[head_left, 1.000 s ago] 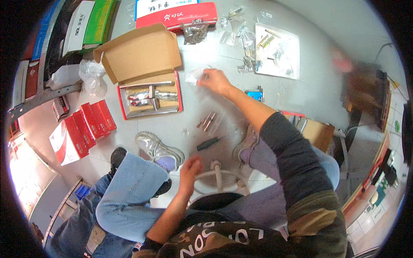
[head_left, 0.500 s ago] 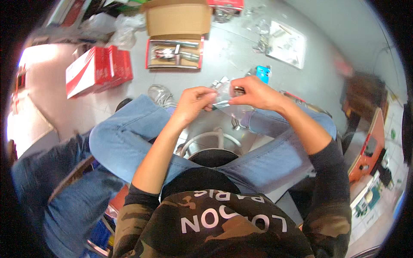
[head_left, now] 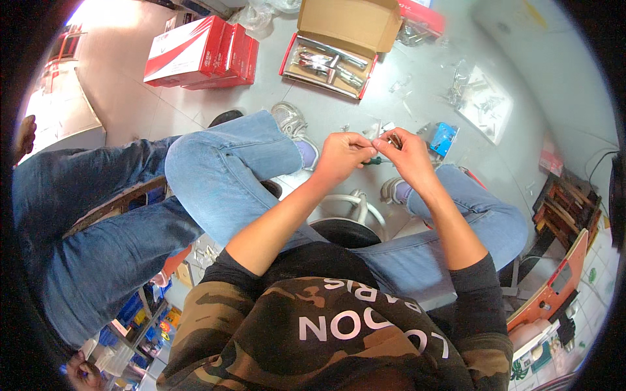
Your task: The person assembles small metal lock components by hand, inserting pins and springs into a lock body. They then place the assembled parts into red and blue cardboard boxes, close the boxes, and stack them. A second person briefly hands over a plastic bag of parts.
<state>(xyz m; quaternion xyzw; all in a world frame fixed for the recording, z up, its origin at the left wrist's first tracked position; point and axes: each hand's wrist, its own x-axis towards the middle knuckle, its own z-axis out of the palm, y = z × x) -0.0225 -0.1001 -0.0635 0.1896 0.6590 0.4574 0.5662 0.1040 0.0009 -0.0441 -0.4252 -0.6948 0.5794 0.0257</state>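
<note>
My left hand (head_left: 345,156) and my right hand (head_left: 405,158) meet fingertip to fingertip above the floor, between my knees. Both are closed in a pinch. What lies between the fingertips is too small to make out. A small brown, shiny piece (head_left: 394,139) shows among the fingers of my right hand. Just below the fingertips is a dark green, narrow thing (head_left: 373,161); whether it is held or lies lower down, I cannot tell. A blue box-shaped item (head_left: 443,139) sits on the floor to the right of my hands.
Ahead lies an open cardboard box (head_left: 329,65) with metal fittings. Red and white boxes (head_left: 195,55) are stacked to its left. A white sheet (head_left: 486,104) with small parts is at right. Another person's jeans-clad leg (head_left: 124,260) is at my left; a white-framed stool (head_left: 355,202) stands below.
My hands have come together from slightly apart. The clear plastic between them no longer shows. The whole view has shifted, so the boxes appear farther right and higher.
</note>
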